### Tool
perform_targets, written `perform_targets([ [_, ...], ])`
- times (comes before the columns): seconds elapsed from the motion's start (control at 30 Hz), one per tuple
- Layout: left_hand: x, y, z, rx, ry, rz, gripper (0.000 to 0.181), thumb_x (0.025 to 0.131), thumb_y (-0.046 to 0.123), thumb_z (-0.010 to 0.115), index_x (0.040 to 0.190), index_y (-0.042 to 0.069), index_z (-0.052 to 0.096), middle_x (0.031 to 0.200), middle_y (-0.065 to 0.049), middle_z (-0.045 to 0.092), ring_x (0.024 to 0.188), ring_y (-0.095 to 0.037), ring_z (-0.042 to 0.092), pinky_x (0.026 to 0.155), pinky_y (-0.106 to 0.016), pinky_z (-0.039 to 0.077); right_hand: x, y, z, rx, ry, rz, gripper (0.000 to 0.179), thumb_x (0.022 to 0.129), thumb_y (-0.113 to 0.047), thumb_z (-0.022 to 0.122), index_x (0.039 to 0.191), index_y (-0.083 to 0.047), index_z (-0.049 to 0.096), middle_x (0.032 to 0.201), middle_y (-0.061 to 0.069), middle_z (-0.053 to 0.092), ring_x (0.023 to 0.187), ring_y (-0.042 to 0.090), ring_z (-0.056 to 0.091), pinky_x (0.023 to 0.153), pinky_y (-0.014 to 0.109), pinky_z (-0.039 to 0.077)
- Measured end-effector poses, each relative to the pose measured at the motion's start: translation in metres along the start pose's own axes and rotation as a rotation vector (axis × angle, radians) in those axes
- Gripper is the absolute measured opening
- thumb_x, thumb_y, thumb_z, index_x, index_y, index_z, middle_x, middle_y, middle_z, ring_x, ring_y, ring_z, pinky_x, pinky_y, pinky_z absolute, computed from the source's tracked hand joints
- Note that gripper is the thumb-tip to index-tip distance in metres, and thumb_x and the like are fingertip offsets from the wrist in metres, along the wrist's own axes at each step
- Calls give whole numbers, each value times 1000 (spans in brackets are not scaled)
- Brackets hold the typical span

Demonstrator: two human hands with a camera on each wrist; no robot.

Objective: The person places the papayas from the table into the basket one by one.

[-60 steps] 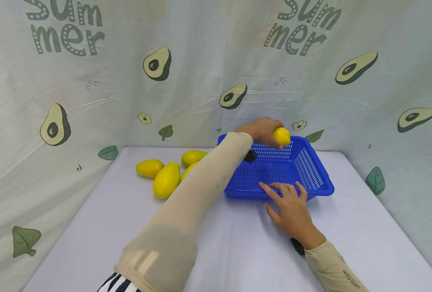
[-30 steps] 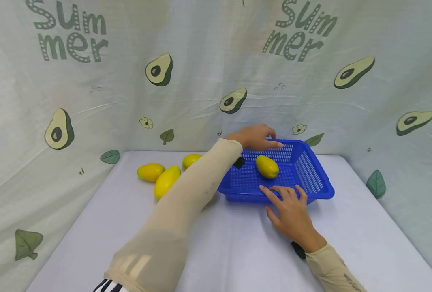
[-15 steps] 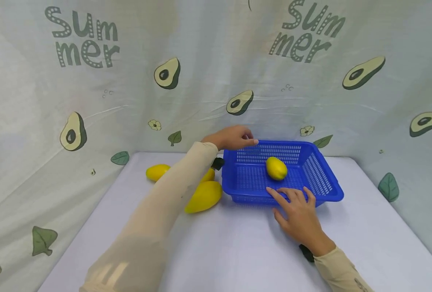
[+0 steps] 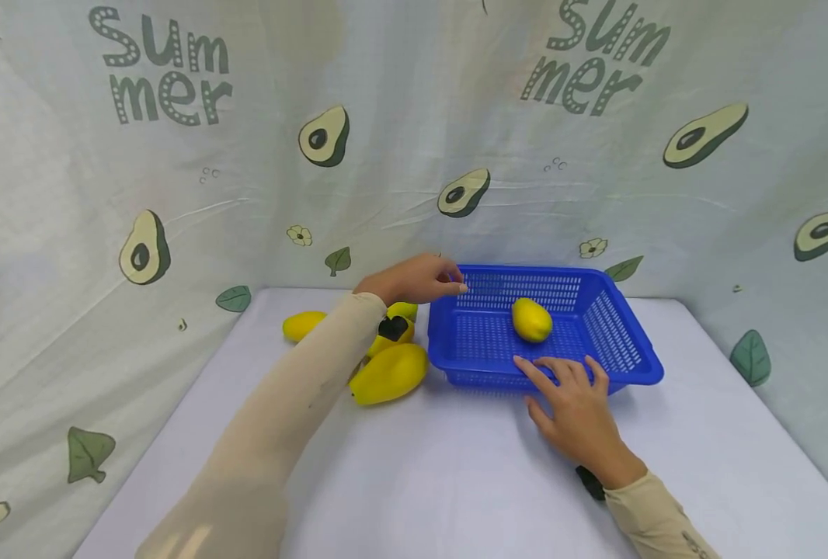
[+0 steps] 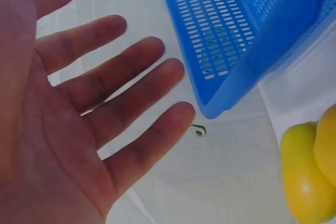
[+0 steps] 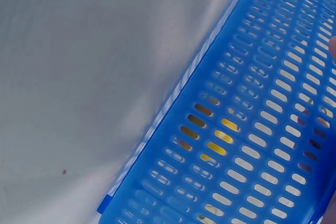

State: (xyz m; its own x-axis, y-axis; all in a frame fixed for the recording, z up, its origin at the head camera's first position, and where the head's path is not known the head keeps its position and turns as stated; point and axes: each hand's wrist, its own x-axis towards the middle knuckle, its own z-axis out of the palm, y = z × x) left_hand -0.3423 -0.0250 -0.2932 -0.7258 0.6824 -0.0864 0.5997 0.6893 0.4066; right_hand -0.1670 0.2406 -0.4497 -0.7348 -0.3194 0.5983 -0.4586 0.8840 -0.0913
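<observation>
A blue plastic basket (image 4: pixel 449 341) with slotted walls stands on the right half of the table. One yellow mango-like fruit (image 4: pixel 531 320) lies inside it. My left hand (image 4: pixel 415 279) is above the basket's back left corner, fingers spread and holding nothing in the left wrist view, where the basket (image 5: pixel 226 95) is beside the fingertips. Below that hand lie more yellow fruits, one in front (image 4: pixel 389 374), others partly behind the sleeve. My right hand (image 4: pixel 576 410) rests its fingertips on the basket's front rim; the right wrist view mostly shows the slotted wall (image 6: pixel 236 129).
Another yellow fruit (image 4: pixel 304 325) lies at the back left, partly covered by the left forearm. A white-covered table (image 4: pixel 456 481) carries everything. Behind it hangs a pale printed curtain (image 4: pixel 386 116) along the back edge.
The left hand let the yellow fruit go into the basket, then moved left, out over the fruits beside it. The right hand has stayed at the front rim. The head view has shifted slightly.
</observation>
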Motion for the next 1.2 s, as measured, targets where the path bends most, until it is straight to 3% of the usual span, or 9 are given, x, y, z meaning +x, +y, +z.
perform_targets([
  [0.33, -44, -5, 15, -71, 62, -21, 41, 101, 40, 58, 131, 13, 64, 117, 0, 68, 105, -14, 62, 91, -31, 53, 1, -2, -2, -6, 12, 4, 63, 83, -26, 73, 143, -27, 57, 122, 13, 60, 113, 41, 50, 105, 73, 19],
  [0.57, -72, -10, 33, -128, 174, -25, 41, 102, 39, 58, 132, 12, 64, 115, 3, 67, 106, -12, 61, 93, -33, 52, -3, -2, -1, -9, -4, 11, 65, 81, -24, 75, 143, -26, 57, 122, 13, 60, 113, 41, 50, 104, 73, 19],
  [0.77, -91, -10, 57, -200, 264, -62, 42, 101, 39, 58, 133, 13, 64, 114, 7, 66, 106, -11, 59, 96, -36, 50, -3, -2, -1, -15, 17, -1, 63, 81, -25, 75, 142, -26, 58, 122, 12, 60, 112, 40, 50, 103, 74, 21],
  [0.97, -104, -9, 78, -133, 308, -72, 43, 99, 41, 60, 133, 15, 64, 125, 1, 66, 113, -18, 60, 98, -38, 50, -3, -3, 2, 1, 19, -12, 61, 82, -27, 73, 142, -25, 58, 123, 12, 59, 114, 42, 50, 103, 74, 20],
  [1.2, -120, -17, 89, -65, 392, -95, 40, 98, 39, 63, 131, 17, 66, 128, 2, 65, 118, -18, 59, 103, -40, 46, -1, -3, -1, -3, 24, -15, 62, 81, -25, 73, 141, -24, 59, 122, 13, 58, 114, 43, 50, 103, 74, 20],
])
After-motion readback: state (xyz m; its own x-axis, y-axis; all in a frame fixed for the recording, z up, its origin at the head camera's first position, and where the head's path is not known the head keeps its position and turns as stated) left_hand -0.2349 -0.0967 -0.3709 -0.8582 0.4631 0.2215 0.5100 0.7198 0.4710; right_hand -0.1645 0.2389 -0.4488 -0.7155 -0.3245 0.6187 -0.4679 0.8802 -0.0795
